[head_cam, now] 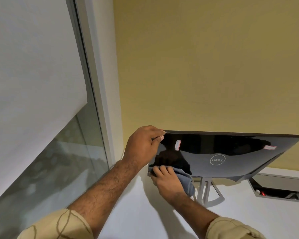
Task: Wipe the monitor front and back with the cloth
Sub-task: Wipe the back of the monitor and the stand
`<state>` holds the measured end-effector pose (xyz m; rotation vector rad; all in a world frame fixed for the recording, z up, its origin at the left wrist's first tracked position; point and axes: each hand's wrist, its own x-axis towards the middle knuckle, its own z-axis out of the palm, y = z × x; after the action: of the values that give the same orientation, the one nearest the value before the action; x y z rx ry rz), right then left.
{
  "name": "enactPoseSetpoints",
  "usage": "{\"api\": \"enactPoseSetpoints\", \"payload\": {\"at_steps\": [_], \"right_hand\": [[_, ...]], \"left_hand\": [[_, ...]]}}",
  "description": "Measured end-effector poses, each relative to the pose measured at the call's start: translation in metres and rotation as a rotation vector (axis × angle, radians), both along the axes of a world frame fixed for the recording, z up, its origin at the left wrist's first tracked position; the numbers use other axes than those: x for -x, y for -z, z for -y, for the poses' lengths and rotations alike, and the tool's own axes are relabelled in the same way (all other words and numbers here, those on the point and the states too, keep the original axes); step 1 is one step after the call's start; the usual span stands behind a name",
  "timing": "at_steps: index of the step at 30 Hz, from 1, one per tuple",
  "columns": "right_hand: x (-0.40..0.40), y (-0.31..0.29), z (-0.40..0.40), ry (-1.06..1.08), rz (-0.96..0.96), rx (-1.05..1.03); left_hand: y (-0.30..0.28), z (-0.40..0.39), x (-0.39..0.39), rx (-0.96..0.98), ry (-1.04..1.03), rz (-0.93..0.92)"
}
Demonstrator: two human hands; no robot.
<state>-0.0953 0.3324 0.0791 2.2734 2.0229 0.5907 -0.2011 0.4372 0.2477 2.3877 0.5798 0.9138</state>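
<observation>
Monitor (231, 152) stands on its stand (207, 190) near the tabletop's (136, 213) far edge, close to the yellow wall (205, 66), with its glossy back and logo turned toward the person. The left hand (143, 144) pinches the panel's top corner, fingers (160, 135) clenched on the thin edge to steady it. The right hand (166, 180) presses the blue cloth (186, 180) against the lower corner of the back, fingers grasping the cloth bunched under the palm. The back looks to be the side in hand; whether the front is done cannot be told. The main risk is tipping: the panel already leans, the stand is slim, and a firm push low on the corner could swing or topple it if the upper grip slips on the glossy surface. Two small stickers (177, 145) on the back could catch the cloth and peel. A loose fold of cloth hangs near the stand and may snag there. Room is tight behind the panel toward the wall and at the left by the window frame (100, 83); the near tabletop is bare and gives the arms free room.
</observation>
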Motion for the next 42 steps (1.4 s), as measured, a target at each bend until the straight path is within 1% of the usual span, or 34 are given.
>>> {"api": "enactPoseSetpoints", "payload": {"at_steps": [2, 4, 7, 10, 11, 13, 16, 19, 20, 21, 23, 25, 26, 27, 28, 30, 31, 32, 33, 34, 36, 37, 38, 40, 42], "right_hand": [[-0.004, 0.007, 0.009, 0.047, 0.017, 0.058], [-0.009, 0.007, 0.019, 0.045, 0.016, 0.047], [-0.013, -0.006, 0.024, 0.012, 0.005, -0.062], [-0.008, -0.027, 0.015, 0.036, -0.004, -0.202], [-0.005, -0.032, 0.012, 0.043, -0.014, -0.213], [-0.003, -0.035, 0.012, 0.043, -0.026, -0.162], [-0.010, -0.019, 0.026, 0.052, -0.012, -0.012], [-0.024, -0.010, 0.047, 0.093, -0.047, 0.112], [-0.030, -0.008, 0.054, 0.098, -0.052, 0.119], [-0.034, -0.012, 0.063, 0.102, -0.064, 0.108], [-0.043, -0.021, 0.071, 0.080, -0.093, 0.007], [-0.051, -0.034, 0.073, 0.055, -0.124, -0.126], [-0.054, -0.042, 0.071, 0.048, -0.147, -0.224], [-0.052, -0.055, 0.069, 0.065, -0.265, -0.349], [-0.048, -0.071, 0.067, 0.121, -0.431, -0.499], [-0.037, -0.102, 0.064, 0.192, -0.840, -0.763], [-0.036, -0.108, 0.062, 0.185, -0.918, -0.832], [-0.035, -0.110, 0.062, 0.175, -0.943, -0.833], [-0.036, -0.104, 0.062, 0.157, -0.877, -0.785], [-0.039, -0.091, 0.066, 0.160, -0.803, -0.680], [-0.046, -0.061, 0.077, 0.167, -0.644, -0.355], [-0.050, -0.044, 0.083, 0.180, -0.558, -0.233], [-0.054, -0.033, 0.090, 0.193, -0.521, -0.173], [-0.055, -0.026, 0.102, 0.280, -0.651, -0.170], [-0.054, -0.031, 0.111, 0.381, -0.747, -0.223]], "left_hand": [[0.000, 0.001, 0.000, 0.005, -0.002, 0.000], [0.001, 0.002, 0.000, 0.001, -0.006, 0.004], [0.002, 0.003, 0.000, 0.010, -0.017, 0.011], [0.003, 0.004, -0.002, 0.011, -0.019, 0.020], [0.003, 0.005, -0.002, 0.006, -0.021, 0.021], [0.004, 0.005, -0.003, -0.014, -0.036, 0.017], [0.005, 0.006, -0.004, -0.037, -0.055, 0.013], [0.006, 0.008, -0.002, -0.033, -0.058, 0.023], [0.006, 0.009, -0.002, -0.030, -0.057, 0.022], [0.006, 0.010, -0.002, -0.028, -0.056, 0.021], [0.006, 0.011, -0.002, -0.017, -0.055, 0.025], [0.006, 0.011, -0.002, -0.007, -0.059, 0.031], [0.007, 0.011, -0.002, -0.006, -0.062, 0.032], [0.007, 0.011, -0.002, -0.006, -0.064, 0.030], [0.007, 0.011, -0.002, -0.009, -0.064, 0.029], [0.007, 0.012, -0.002, -0.014, -0.065, 0.027], [0.007, 0.012, -0.002, -0.014, -0.065, 0.024], [0.007, 0.012, -0.002, -0.011, -0.067, 0.022], [0.007, 0.011, -0.002, -0.009, -0.069, 0.021], [0.007, 0.011, -0.002, -0.010, -0.070, 0.020], [0.007, 0.012, -0.002, -0.016, -0.069, 0.021], [0.007, 0.012, -0.002, -0.021, -0.067, 0.021], [0.007, 0.012, -0.002, -0.024, -0.064, 0.021], [0.008, 0.012, -0.003, -0.026, -0.061, 0.023], [0.010, 0.013, -0.003, -0.027, -0.063, 0.027]]}}
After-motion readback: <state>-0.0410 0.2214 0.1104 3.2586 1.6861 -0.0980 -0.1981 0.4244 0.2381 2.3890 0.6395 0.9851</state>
